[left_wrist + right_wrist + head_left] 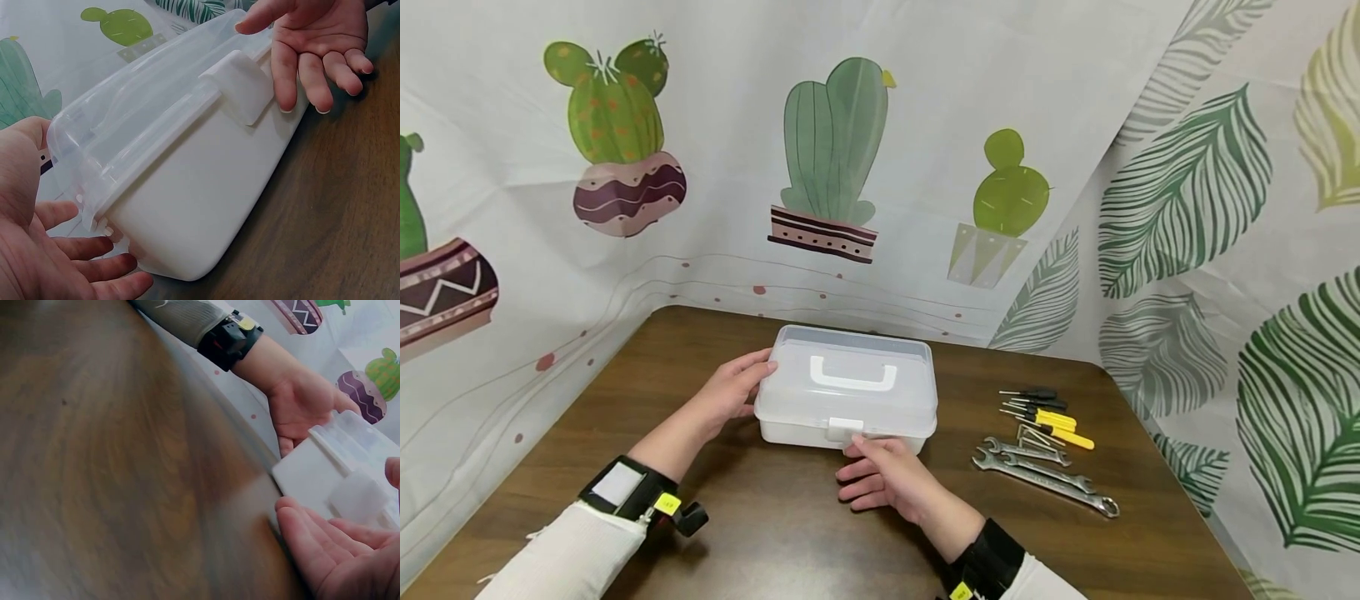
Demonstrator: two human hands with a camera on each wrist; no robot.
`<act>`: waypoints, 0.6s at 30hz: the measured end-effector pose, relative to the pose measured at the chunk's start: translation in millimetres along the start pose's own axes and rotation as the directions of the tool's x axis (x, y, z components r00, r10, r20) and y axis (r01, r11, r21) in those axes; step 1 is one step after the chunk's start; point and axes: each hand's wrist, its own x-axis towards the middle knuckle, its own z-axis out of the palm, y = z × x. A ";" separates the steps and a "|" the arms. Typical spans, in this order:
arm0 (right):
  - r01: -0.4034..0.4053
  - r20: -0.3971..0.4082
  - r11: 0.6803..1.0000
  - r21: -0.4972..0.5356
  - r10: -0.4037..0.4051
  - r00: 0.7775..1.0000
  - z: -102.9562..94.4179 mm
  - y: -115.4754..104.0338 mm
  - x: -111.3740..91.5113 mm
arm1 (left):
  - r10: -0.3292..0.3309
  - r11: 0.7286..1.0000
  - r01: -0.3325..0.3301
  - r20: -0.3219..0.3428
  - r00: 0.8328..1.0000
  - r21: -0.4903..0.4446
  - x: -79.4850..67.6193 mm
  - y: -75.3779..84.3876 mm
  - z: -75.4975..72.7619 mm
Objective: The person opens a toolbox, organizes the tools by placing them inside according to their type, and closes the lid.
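Observation:
A white storage box (805, 432) with a see-through lid (857, 346) stands on the table, lid down. A white handle (853, 383) lies on its top, and a white latch (845, 428) hangs over the front; whether it is fastened I cannot tell. My left hand (733, 392) is at the box's left end, thumb by the lid and fingers spread lower down, as the left wrist view shows. Beside the latch is my right hand (891, 483), palm turned inward, fingers extended and slightly bent, its thumb close to the latch's lower right corner.
On the brown table (760, 517), right of the box, lie several screwdrivers (1045, 419) with black or yellow handles. Several hex keys (1033, 437) and silver wrenches (1045, 475) are nearer the front. A cactus-printed cloth (722, 167) hangs behind the table.

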 end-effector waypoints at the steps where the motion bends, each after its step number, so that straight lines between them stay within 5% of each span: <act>1: -0.001 -0.008 1.000 0.009 0.001 1.000 1.5 0.9 0.6 | 0.000 1.000 0.000 0.000 1.000 0.001 -0.2 -0.2 -0.1; 12: -0.017 -0.052 0.990 0.142 0.024 0.998 12.0 2.9 5.6 | -0.002 1.000 0.002 0.004 1.000 0.015 2.5 -4.7 -2.1; 18: -0.026 -0.034 0.959 0.281 0.037 0.999 15.3 6.8 5.4 | 0.004 1.000 -0.004 0.012 1.000 0.022 1.8 -4.3 -2.6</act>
